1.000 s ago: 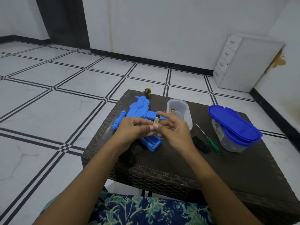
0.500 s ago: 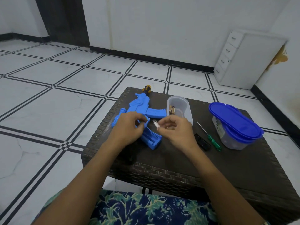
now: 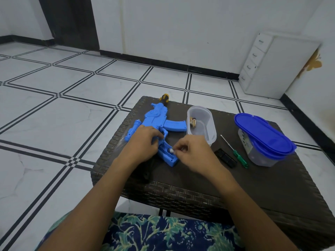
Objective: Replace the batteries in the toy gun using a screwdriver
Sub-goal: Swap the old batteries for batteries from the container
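A blue toy gun (image 3: 157,120) lies on the dark woven table (image 3: 253,187), its grip pointing toward me with the battery compartment open. My left hand (image 3: 143,142) presses down on the gun's body just above the grip. My right hand (image 3: 192,151) pinches a small battery (image 3: 171,151) whose silver end touches the open compartment. The black compartment cover (image 3: 225,158) lies to the right of my right hand. A green-handled screwdriver (image 3: 235,153) rests beside the cover.
An open clear container (image 3: 208,127) behind my right hand holds a few batteries (image 3: 192,122). At the right stands a clear tub with a blue lid (image 3: 262,134). A yellow-black tool handle (image 3: 164,97) lies at the table's far edge. A white drawer unit (image 3: 268,69) stands against the wall.
Both hands came down from mid-air to the gun. My left hand let go of the battery and settled on the gun body; my right hand carried the battery down to the open grip compartment.
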`<state>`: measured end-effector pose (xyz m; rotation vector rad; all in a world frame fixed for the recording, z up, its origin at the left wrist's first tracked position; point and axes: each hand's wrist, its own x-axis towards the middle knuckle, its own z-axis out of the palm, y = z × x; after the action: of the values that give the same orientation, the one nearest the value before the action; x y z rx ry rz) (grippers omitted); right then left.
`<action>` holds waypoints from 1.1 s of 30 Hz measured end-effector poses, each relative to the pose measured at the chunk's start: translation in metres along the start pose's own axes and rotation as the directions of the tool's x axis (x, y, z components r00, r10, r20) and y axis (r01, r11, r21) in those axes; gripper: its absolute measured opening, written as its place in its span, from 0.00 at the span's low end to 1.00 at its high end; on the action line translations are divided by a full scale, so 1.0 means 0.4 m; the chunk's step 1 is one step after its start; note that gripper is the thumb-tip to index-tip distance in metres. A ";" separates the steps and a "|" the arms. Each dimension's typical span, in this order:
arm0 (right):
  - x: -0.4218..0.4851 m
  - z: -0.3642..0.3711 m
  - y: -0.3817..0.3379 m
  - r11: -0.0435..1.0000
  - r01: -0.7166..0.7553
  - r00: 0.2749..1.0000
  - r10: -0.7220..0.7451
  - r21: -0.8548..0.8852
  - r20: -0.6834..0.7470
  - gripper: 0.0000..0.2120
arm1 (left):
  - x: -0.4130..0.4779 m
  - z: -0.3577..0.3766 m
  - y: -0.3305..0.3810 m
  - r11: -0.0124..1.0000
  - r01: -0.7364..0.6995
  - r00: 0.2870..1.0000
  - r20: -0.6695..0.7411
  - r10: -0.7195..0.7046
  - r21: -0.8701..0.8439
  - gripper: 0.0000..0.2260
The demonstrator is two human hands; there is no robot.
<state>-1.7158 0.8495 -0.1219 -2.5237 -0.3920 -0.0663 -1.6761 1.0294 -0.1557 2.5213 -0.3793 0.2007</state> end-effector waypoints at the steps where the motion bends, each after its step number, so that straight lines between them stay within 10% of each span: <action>1: 0.002 0.009 -0.001 0.998 -0.003 1.000 0.004 -0.058 0.022 0.07 | 0.001 0.000 0.001 1.000 0.001 1.000 -0.001 -0.001 0.000 0.13; 7: 0.014 0.055 -0.014 0.979 0.017 1.000 -0.015 -0.203 0.011 0.08 | -0.001 0.002 0.002 0.999 0.001 1.000 -0.028 -0.002 -0.040 0.12; 16: 0.053 0.073 -0.006 0.920 -0.380 0.919 0.388 0.101 -0.075 0.11 | -0.003 -0.005 0.012 0.996 0.026 0.999 -0.034 -0.029 -0.083 0.13; 29: 0.097 -0.036 0.017 0.982 -0.175 0.897 0.189 0.072 -0.401 0.07 | 0.000 0.002 0.009 0.995 0.034 0.998 -0.056 -0.039 -0.089 0.15; 33: 0.182 -0.117 0.090 0.942 -0.308 0.941 0.280 -0.136 -0.190 0.14 | 0.009 0.002 0.008 0.993 0.029 0.998 -0.059 -0.035 -0.111 0.15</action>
<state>-1.6340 0.8144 -0.0927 -2.6844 0.0656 -0.2012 -1.6737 1.0256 -0.1539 2.4050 -0.3169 0.2369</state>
